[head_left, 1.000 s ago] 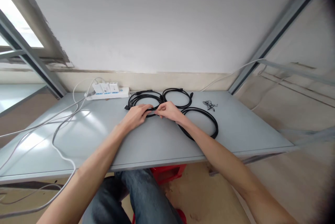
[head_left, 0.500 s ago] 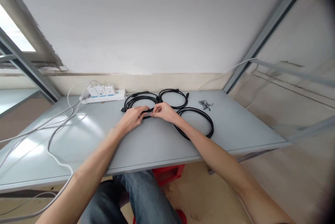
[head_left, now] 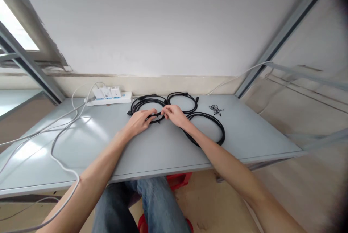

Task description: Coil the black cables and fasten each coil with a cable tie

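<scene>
Three coiled black cables lie on a grey table [head_left: 152, 149]. My left hand [head_left: 140, 121] rests on the near edge of the left coil [head_left: 141, 103], fingers closed on its strands. My right hand [head_left: 175, 114] pinches the same coil from the right, fingertips almost meeting the left hand's. Behind my right hand lies the middle coil [head_left: 182, 98]. The larger right coil [head_left: 214, 122] lies beside my right wrist, partly hidden by the forearm. A small bundle of black ties [head_left: 216, 109] sits further right.
A white power strip [head_left: 110, 98] with white plugs stands at the back left, and white cords [head_left: 62, 124] trail from it over the table's left side. A wall runs behind the table. A red stool [head_left: 176, 180] and my jeans show below the front edge.
Both hands stay on the left coil. My right fingertips have shifted slightly up and towards the left hand. The view has moved a little.
</scene>
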The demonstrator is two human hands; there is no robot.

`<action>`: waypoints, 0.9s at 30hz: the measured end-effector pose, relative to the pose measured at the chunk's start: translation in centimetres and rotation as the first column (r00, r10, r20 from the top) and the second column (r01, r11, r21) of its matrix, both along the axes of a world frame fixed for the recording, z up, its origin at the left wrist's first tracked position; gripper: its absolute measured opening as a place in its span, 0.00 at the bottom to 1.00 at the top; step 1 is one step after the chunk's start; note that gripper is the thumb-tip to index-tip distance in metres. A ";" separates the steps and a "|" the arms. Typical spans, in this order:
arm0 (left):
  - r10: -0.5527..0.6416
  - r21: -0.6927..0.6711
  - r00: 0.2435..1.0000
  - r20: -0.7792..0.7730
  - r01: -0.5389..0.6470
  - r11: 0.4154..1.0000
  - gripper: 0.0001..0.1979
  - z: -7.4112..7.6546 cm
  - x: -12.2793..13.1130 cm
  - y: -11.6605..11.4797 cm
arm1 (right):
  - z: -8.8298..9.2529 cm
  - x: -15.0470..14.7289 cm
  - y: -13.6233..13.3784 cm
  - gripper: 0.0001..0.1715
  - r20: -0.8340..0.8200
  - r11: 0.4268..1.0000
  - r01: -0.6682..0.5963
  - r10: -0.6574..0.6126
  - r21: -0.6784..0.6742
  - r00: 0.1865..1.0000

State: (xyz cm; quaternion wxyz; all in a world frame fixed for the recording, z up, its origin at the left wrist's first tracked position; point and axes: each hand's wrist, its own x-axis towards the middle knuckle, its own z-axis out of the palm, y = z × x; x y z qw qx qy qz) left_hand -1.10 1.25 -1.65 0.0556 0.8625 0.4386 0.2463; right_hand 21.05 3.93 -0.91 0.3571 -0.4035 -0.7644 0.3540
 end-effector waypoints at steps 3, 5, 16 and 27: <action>0.004 -0.002 1.000 0.001 -0.004 1.000 0.13 0.1 0.0 0.0 | 0.0 0.0 0.2 0.16 -0.047 0.997 0.065 -0.064 0.036 0.997; 0.002 -0.003 1.000 -0.001 -0.002 1.000 0.13 0.2 0.0 -0.1 | -0.1 0.0 0.4 0.13 -0.064 0.992 0.109 -0.104 0.068 0.992; -0.013 0.002 1.000 0.020 0.013 1.000 0.17 0.2 0.0 -0.4 | 0.8 -0.4 -1.2 0.10 0.088 0.976 0.096 -0.114 0.195 0.990; 0.008 -0.007 1.000 -0.008 -0.008 1.000 0.18 -0.1 0.1 -0.5 | 0.0 -0.2 -0.1 0.19 0.107 0.989 0.024 -0.040 0.145 0.993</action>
